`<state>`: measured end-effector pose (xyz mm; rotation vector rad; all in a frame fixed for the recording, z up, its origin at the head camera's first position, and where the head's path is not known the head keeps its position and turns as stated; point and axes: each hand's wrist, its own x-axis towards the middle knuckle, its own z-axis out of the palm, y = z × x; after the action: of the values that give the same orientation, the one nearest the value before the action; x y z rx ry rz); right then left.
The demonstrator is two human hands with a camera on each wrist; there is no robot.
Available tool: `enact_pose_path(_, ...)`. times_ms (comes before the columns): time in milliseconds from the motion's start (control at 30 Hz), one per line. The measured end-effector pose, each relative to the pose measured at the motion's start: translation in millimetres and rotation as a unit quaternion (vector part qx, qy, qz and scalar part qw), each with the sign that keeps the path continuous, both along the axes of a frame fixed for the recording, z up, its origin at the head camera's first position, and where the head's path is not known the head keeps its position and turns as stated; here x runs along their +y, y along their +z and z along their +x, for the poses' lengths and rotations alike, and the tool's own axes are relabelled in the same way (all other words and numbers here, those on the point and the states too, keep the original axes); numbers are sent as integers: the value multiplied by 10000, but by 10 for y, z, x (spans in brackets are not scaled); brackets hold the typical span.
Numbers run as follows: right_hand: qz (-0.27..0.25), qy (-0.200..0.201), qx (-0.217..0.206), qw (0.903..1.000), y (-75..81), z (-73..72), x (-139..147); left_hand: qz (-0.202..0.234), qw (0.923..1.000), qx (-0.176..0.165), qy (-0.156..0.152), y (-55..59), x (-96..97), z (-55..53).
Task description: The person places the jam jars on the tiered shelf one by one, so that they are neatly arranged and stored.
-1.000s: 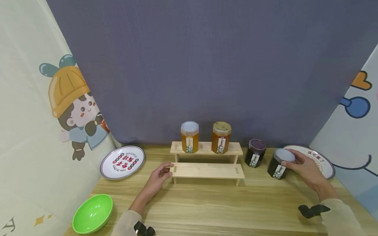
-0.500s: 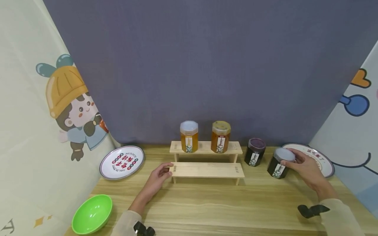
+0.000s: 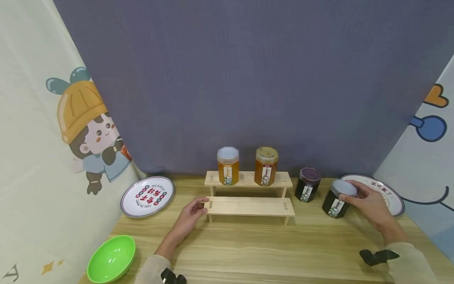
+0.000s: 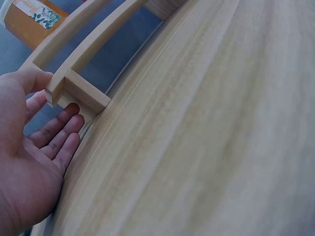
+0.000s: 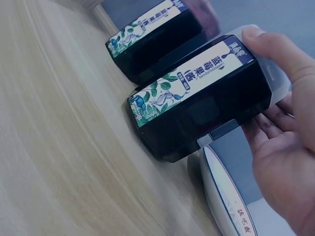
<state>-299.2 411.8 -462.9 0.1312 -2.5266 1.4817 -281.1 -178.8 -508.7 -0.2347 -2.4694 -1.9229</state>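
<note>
My right hand (image 3: 369, 205) grips a dark jar of blueberry jam (image 3: 335, 204) around its whitish lid, thumb on the near side. In the right wrist view the jar's label (image 5: 189, 81) faces the camera; whether its base touches the table I cannot tell. A second dark jar with a purple lid (image 3: 307, 185) stands just left of it. At the left end of the lower tier of a wooden two-tier shelf (image 3: 250, 206), my left hand (image 3: 189, 216) pinches the board between thumb and finger, its other fingers loosely bent below. An amber jar with a white lid (image 3: 228, 167) and one with a yellowish lid (image 3: 266, 167) stand on the upper tier.
A printed white plate (image 3: 147, 197) lies at the left, with a bright green bowl (image 3: 111, 258) in front of it. Another plate (image 3: 393, 201) sits behind my right hand. A grey curtain (image 3: 227, 79) closes off the back of the wooden table (image 3: 248, 252).
</note>
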Motion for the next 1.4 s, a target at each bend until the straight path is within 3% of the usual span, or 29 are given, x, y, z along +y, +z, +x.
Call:
enact_pose_path(500,-354,247,-182,9989,267,126,-120,49,10000,-52,6,-3,2,-12)
enact_pose_path(700,-56,238,-255,9994,388,187,-227,52,10000,7,-33,-4,0,-9)
enact_pose_path(1000,2,282,-131,9995,550,264,-425,0,10000,37,-61,-6,-10,0)
enact_pose_path(1400,-350,828,167,9958,685,300,-778,22,10000,36,-56,3,-8,6)
